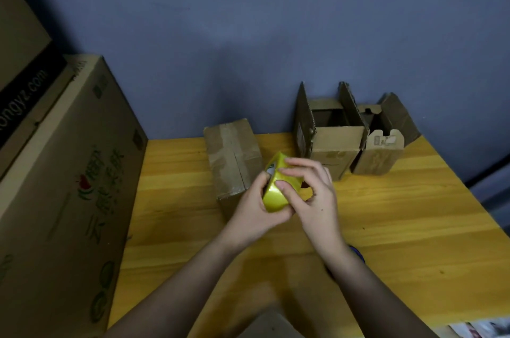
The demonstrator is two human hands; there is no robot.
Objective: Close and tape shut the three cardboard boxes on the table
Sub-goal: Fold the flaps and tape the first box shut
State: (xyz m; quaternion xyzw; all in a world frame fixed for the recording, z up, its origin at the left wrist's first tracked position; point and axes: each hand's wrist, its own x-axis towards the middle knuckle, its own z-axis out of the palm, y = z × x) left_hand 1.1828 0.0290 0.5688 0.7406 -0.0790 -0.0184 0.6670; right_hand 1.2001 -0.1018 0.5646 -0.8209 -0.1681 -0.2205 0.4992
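Both hands are wrapped round the yellow tape roll (276,184): left hand (255,209) cups it from below, right hand (311,194) pinches its top edge. It's held over the table (400,227), tilted, hole facing upper left, just in front of the closed box (233,155).

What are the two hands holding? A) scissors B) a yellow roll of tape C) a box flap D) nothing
B: the left hand and right hand both grip the yellow tape roll above the table, in front of the closed box.
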